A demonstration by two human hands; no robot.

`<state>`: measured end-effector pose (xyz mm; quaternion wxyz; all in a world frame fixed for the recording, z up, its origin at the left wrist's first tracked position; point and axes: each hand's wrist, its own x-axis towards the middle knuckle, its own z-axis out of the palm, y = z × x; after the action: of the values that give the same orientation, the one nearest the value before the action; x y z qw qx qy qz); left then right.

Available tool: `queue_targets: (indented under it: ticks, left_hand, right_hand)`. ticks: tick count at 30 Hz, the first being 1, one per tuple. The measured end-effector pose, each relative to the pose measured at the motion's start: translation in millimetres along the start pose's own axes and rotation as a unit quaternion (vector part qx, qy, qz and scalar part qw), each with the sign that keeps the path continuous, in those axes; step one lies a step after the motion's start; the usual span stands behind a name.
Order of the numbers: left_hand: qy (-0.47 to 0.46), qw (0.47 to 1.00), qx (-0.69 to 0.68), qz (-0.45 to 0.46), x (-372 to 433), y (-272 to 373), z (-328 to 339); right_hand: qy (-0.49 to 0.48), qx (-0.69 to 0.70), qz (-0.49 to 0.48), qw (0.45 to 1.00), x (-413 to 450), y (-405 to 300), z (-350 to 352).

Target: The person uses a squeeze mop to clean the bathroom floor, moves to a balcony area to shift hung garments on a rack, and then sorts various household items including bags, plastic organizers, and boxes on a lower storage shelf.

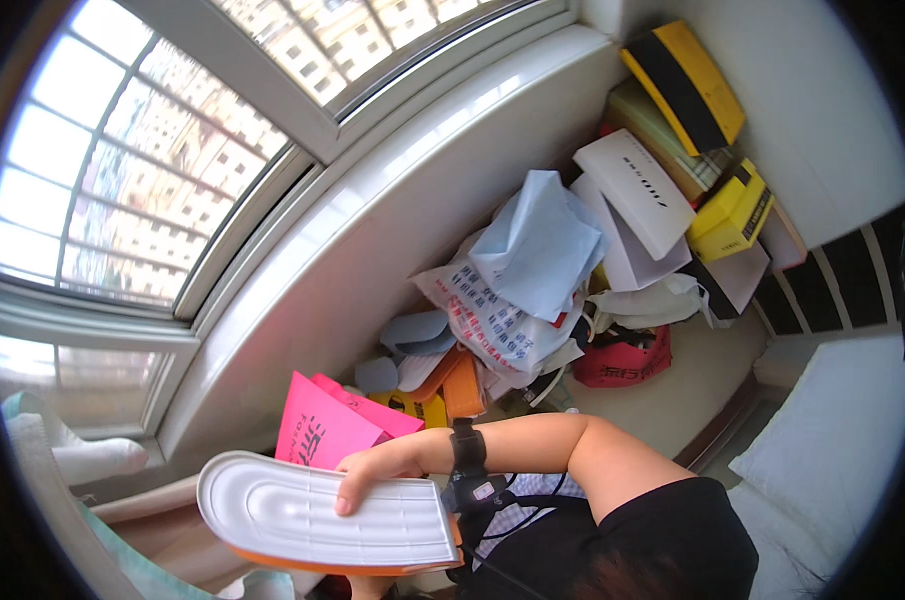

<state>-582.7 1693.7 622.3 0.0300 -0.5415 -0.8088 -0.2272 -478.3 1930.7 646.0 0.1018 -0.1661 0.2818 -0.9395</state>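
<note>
My right hand (pixel 381 474) grips the far edge of a white plastic sole-shaped piece (pixel 287 514), with the thumb lying on its ribbed face. Orange shows along the near edge of this piece. A black strap with a small device (pixel 473 491) circles my right wrist. Only a bit of my left hand (pixel 371 588) shows at the bottom, below the piece; its fingers are hidden, so its hold is unclear. A pink paper bag (pixel 329 420) with printing stands just beyond my right hand.
Orange plastic pieces (pixel 464 382), a printed plastic bag (pixel 490 319), a pale blue bag (pixel 539 240) and a red bag (pixel 625 364) lie heaped below the window sill (pixel 392 165). Behind them are a white box (pixel 636 191) and yellow boxes (pixel 734 214). White bedding (pixel 835 442) is at right.
</note>
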Motion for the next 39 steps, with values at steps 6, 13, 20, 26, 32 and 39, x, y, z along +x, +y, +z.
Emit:
queue_targets:
  ticks: [6, 13, 20, 26, 32, 39]
  left_hand:
    - [0.016, 0.996, -0.037, -0.076, -10.3, -58.8, 4.5]
    - [-0.122, 0.963, -0.002, -0.240, -21.2, -168.8, -30.2]
    - [0.013, 0.895, -0.131, -0.425, -45.6, -261.3, -46.1]
    - [0.082, 0.780, -0.394, -0.479, -45.1, -298.8, -39.3]
    - [0.064, 0.821, -0.371, -0.429, -28.7, -317.1, -15.0]
    - [-0.025, 0.852, -0.348, -0.390, -15.3, -304.7, 22.9]
  right_hand:
    - [0.043, 0.092, 0.034, 0.994, 72.4, 21.3, -41.0]
    - [0.188, -0.110, 0.104, 0.970, 135.9, 49.2, -120.2]
    - [0.473, -0.140, -0.013, 0.870, 92.1, 60.0, -184.0]
    - [0.689, -0.302, -0.013, 0.659, 33.1, 97.5, -235.1]
    - [0.703, -0.427, 0.029, 0.568, 52.4, 124.7, -238.3]
    - [0.589, -0.388, -0.068, 0.705, 115.1, 134.7, -214.0]
